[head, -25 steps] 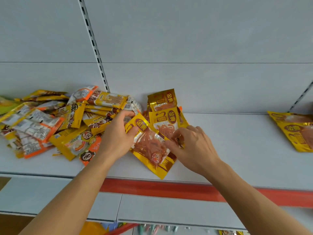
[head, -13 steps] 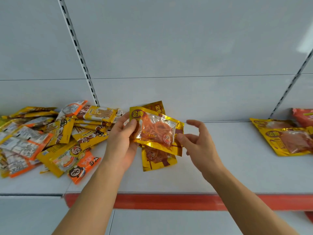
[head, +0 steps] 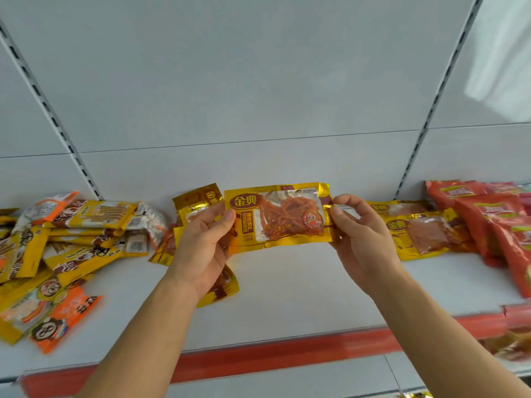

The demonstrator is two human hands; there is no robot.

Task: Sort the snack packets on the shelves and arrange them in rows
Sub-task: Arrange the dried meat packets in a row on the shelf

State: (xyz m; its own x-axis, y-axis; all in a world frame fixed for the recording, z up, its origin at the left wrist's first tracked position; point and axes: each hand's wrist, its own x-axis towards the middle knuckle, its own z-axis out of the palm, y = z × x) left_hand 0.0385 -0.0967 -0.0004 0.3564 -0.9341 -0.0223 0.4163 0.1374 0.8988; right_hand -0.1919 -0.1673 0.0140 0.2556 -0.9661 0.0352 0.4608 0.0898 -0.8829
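Covering gold packets [head: 198, 202] behind it, the left hand [head: 201, 248] pinches one end of a gold snack packet [head: 277, 215]. The right hand [head: 359, 237] pinches the other end. Its label reads 金典; smaller print is illegible.

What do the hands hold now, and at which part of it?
Both hold one gold snack packet above the shelf: the left hand pinches its left end, the right hand its right end.
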